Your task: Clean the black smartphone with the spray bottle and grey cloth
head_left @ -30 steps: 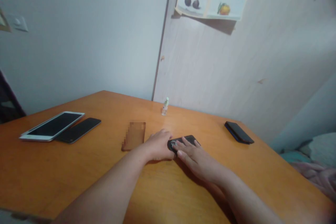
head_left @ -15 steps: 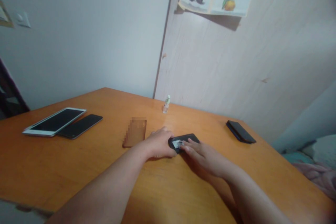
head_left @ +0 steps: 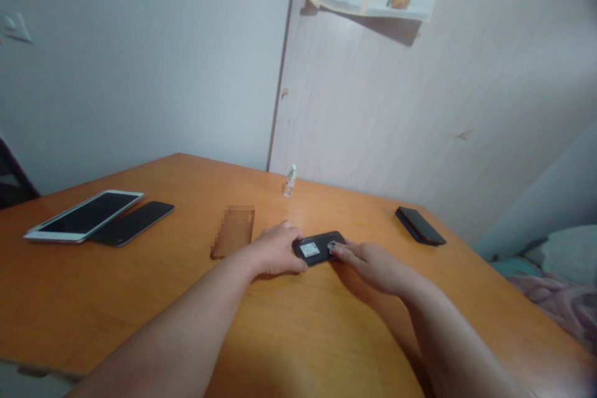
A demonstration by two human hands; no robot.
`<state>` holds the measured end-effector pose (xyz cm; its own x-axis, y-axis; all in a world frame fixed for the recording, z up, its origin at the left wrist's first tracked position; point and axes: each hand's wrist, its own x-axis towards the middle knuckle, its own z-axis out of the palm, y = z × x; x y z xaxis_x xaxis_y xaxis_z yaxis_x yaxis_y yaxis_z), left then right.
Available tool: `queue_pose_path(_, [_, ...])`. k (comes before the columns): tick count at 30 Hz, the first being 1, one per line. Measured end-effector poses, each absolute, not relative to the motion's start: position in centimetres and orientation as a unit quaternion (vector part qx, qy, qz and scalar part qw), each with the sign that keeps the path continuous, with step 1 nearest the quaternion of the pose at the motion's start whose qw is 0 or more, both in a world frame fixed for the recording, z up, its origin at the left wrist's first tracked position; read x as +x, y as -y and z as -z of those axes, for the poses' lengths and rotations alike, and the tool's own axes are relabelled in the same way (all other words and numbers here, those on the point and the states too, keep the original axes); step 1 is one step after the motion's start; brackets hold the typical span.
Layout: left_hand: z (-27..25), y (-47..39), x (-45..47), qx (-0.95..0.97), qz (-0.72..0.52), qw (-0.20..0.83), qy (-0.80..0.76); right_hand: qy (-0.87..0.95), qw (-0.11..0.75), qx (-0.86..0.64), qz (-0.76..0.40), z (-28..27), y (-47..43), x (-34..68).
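Note:
A black phone [head_left: 321, 255] lies face down in front of me, a white label on its back. My left hand [head_left: 280, 250] grips its left end, thumb along the near edge and fingers along the far one. The fingertips of my right hand [head_left: 361, 260] press a small crumpled whitish-grey piece [head_left: 332, 247] against the phone's back, near its right end. Whether this piece is cloth or paper I cannot tell. Just left of my left hand lies a brown translucent phone case [head_left: 237, 233], partly blurred by pixelation.
On the left of the wooden table [head_left: 298, 336] a white tablet [head_left: 84, 216] lies beside a dark phone [head_left: 135, 224]. A small clear bottle [head_left: 290, 181] stands toward the back. A dark wallet-like case [head_left: 420, 226] lies at the right, near the table edge.
The right fingertips have slid rightward over the phone's back with the whitish piece, uncovering more of the label. The left hand keeps its grip. The whole view has shifted slightly.

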<state>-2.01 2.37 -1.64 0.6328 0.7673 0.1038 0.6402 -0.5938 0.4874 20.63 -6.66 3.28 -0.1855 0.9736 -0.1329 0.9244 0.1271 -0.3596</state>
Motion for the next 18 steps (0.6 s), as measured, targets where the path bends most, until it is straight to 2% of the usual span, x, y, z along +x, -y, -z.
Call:
queue_pose_path(7, [1.2,-2.3,-2.1,0.879,-0.147,0.217,-0.398,0.776,0.065,-0.607,-0.159,-3.1,6.7,20.4])
queue_pose_path(12, [0.8,-2.1,-2.2,0.887,-0.145,0.216,-0.383,0.732,0.073,-0.661,-0.151,-2.9,6.0,21.0])
queue_pose_path(18, [1.1,-2.3,-2.3,0.891,-0.151,0.165,-0.394,0.739,0.081,-0.656,-0.131,-2.5,5.6,21.6])
